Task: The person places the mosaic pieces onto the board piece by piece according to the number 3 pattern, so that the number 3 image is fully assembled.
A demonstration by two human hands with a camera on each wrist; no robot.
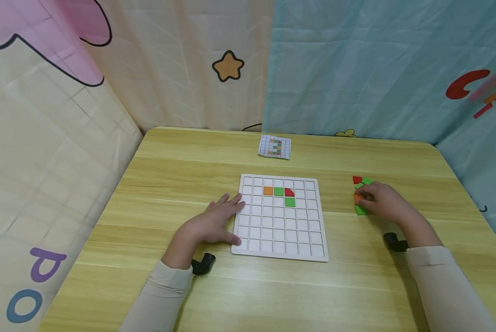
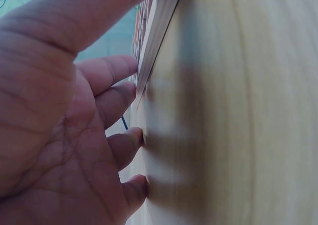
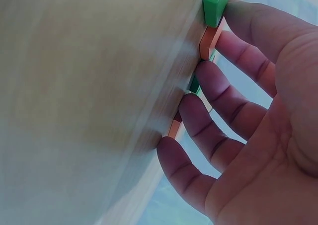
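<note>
A white grid board (image 1: pixel 261 234) lies on the table, holding an orange square tile (image 1: pixel 268 191), a green square tile (image 1: pixel 279 191), a red rounded tile (image 1: pixel 289 192) and another green tile (image 1: pixel 290 202) below the red. My left hand (image 1: pixel 215 221) rests at the board's left edge with fingers spread, thumb and some fingertips touching it. On the right, my right hand (image 1: pixel 386 203) reaches over a small group of loose tiles. Its thumb and index finger touch around an orange tile (image 3: pixel 211 42) and a green tile (image 3: pixel 216 6) lying on the table; the fingers partly hide them.
A small printed pattern card (image 1: pixel 274 146) lies behind the board on the wooden table (image 1: pixel 181 166). A loose red tile (image 1: pixel 357 180) sits at the far end of the group. Curtains (image 1: pixel 343 69) hang along the table's back. Black wrist devices (image 1: pixel 203 264) show near both wrists.
</note>
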